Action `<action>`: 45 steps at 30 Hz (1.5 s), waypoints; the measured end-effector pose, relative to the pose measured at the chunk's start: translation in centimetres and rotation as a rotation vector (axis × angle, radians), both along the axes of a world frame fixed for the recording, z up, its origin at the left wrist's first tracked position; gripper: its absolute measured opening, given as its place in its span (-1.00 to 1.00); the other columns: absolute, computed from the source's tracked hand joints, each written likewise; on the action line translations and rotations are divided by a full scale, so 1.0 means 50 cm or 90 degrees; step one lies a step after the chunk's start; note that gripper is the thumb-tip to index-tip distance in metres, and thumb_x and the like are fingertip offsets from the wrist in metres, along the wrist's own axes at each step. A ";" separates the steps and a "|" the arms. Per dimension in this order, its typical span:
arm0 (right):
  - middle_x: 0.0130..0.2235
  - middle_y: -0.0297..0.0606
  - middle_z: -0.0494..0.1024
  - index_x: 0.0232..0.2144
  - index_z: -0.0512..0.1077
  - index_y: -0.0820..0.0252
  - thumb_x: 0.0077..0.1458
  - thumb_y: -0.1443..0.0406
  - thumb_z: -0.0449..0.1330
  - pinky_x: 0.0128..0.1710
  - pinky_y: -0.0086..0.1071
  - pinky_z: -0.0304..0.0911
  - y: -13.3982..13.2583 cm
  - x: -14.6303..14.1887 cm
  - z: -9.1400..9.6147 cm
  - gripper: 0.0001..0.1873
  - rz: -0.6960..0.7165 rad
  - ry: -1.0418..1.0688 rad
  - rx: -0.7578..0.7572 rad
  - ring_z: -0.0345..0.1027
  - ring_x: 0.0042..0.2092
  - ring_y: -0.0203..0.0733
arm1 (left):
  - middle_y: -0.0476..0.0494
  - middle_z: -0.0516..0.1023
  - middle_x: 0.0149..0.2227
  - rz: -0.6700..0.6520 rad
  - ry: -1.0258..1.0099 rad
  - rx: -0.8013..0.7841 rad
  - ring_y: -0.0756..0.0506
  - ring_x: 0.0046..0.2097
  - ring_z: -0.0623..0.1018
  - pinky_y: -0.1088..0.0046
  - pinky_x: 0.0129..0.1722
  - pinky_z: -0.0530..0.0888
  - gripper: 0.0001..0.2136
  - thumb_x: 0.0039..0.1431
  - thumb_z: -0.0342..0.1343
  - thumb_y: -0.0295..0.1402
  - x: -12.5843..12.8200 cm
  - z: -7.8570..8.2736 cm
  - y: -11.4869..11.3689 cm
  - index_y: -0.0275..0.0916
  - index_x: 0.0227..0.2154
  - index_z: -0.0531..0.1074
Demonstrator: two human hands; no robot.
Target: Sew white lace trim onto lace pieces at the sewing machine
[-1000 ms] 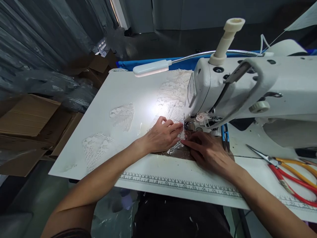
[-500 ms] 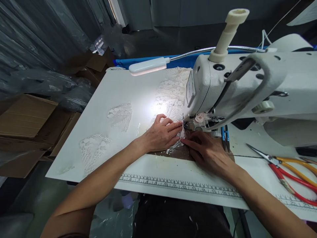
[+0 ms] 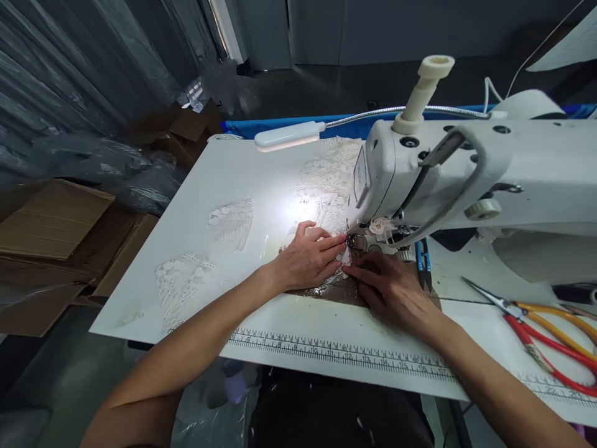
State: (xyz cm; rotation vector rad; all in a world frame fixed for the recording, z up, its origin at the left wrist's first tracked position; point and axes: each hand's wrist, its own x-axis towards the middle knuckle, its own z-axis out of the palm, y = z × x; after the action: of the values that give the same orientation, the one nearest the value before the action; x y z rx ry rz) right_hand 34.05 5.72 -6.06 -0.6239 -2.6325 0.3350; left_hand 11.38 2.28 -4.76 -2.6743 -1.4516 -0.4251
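Note:
White lace fabric (image 3: 326, 180) lies on the sewing table and runs under the needle area of a white sewing machine (image 3: 382, 168). My left hand (image 3: 310, 258) rests flat on it, fingers stretched toward the presser foot (image 3: 357, 241). On the other side, my right hand (image 3: 392, 283) has its fingers curled together, with the fingertips at the near edge of the lace beside the foot. Its thumb is partly hidden. Both hands are close together over a brown strip (image 3: 336, 292) on the table.
Two cut lace pieces (image 3: 233, 223) lie to the left. Blue thread snips (image 3: 423, 264) stand right of the foot, and red- and orange-handled scissors (image 3: 517, 308) lie farther right. A lamp (image 3: 289, 135) hangs above. A printed ruler (image 3: 336, 351) lines the front edge; cardboard boxes (image 3: 51, 218) sit left.
The camera view has shifted slightly, so the machine and table sit a little lower in the picture. Both hands keep nearly the same place on the lace.

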 end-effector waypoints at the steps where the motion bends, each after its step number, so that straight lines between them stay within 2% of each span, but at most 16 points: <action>1: -0.11 -0.05 0.44 -0.03 0.47 0.15 0.18 0.40 0.04 -0.16 -0.10 0.33 0.000 0.000 -0.002 -0.65 0.002 0.003 -0.005 0.36 -0.14 -0.07 | -0.15 0.41 0.14 0.002 -0.002 0.001 -0.17 0.00 0.41 0.01 0.15 0.14 -0.68 0.37 -0.14 -0.28 0.001 0.000 -0.001 -0.24 0.05 0.37; 9: -0.12 -0.06 0.46 -0.04 0.49 0.11 0.19 0.35 0.06 -0.18 -0.09 0.35 0.004 0.000 -0.004 -0.67 -0.006 0.019 -0.023 0.36 -0.14 -0.05 | -0.11 0.43 0.13 0.011 -0.009 0.004 -0.17 0.03 0.41 -0.06 0.19 0.09 -0.69 0.37 -0.13 -0.28 0.004 -0.003 -0.003 -0.22 0.05 0.37; 19: -0.15 -0.12 0.48 -0.07 0.52 0.08 0.17 0.36 0.07 -0.15 -0.10 0.34 0.003 -0.002 -0.010 -0.66 -0.034 0.032 -0.056 0.38 -0.16 -0.08 | -0.19 0.41 0.13 0.024 0.001 0.038 -0.19 0.07 0.39 -0.06 0.18 0.09 -0.70 0.35 -0.12 -0.29 0.006 -0.014 -0.004 -0.24 0.04 0.36; 26: -0.12 -0.10 0.47 -0.06 0.51 0.08 0.17 0.37 0.08 -0.15 -0.10 0.35 0.000 -0.003 -0.008 -0.67 -0.040 0.025 -0.053 0.39 -0.16 -0.08 | -0.13 0.52 -0.03 -0.022 -0.015 0.077 -0.07 -0.14 0.49 0.05 0.15 0.17 -0.80 0.32 -0.07 -0.40 0.011 -0.016 -0.003 -0.24 -0.10 0.42; 32: -0.15 -0.09 0.48 -0.05 0.50 0.10 0.17 0.36 0.09 -0.15 -0.11 0.35 0.000 -0.004 -0.008 -0.67 -0.046 0.011 -0.050 0.39 -0.16 -0.06 | -0.11 0.52 -0.01 -0.028 -0.029 0.098 -0.07 -0.16 0.50 -0.01 0.17 0.15 -0.81 0.32 -0.04 -0.38 0.008 -0.019 0.002 -0.21 -0.11 0.43; 41: -0.11 -0.04 0.43 0.04 0.44 0.14 0.20 0.35 0.03 -0.15 -0.09 0.36 0.003 -0.008 -0.010 -0.62 -0.061 0.029 -0.034 0.37 -0.11 -0.02 | -0.13 0.48 0.02 0.035 0.009 0.068 -0.09 -0.11 0.47 0.03 0.18 0.14 -0.77 0.35 -0.09 -0.36 0.017 -0.015 0.006 -0.22 -0.06 0.42; 45: -0.10 -0.02 0.40 0.07 0.41 0.16 0.22 0.31 0.01 -0.17 -0.10 0.39 0.005 -0.012 -0.016 -0.60 -0.084 0.022 -0.026 0.36 -0.15 -0.03 | -0.17 0.48 0.00 0.077 0.025 0.056 -0.11 -0.11 0.44 0.13 0.09 0.21 -0.74 0.37 -0.13 -0.36 0.026 -0.016 0.008 -0.25 -0.07 0.43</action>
State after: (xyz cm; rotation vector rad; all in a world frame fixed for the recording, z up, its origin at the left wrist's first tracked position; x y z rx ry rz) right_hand 33.45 5.97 -6.85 -0.7932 -2.5417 0.3569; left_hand 12.71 2.68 -5.56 -2.4972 -1.5351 -0.4137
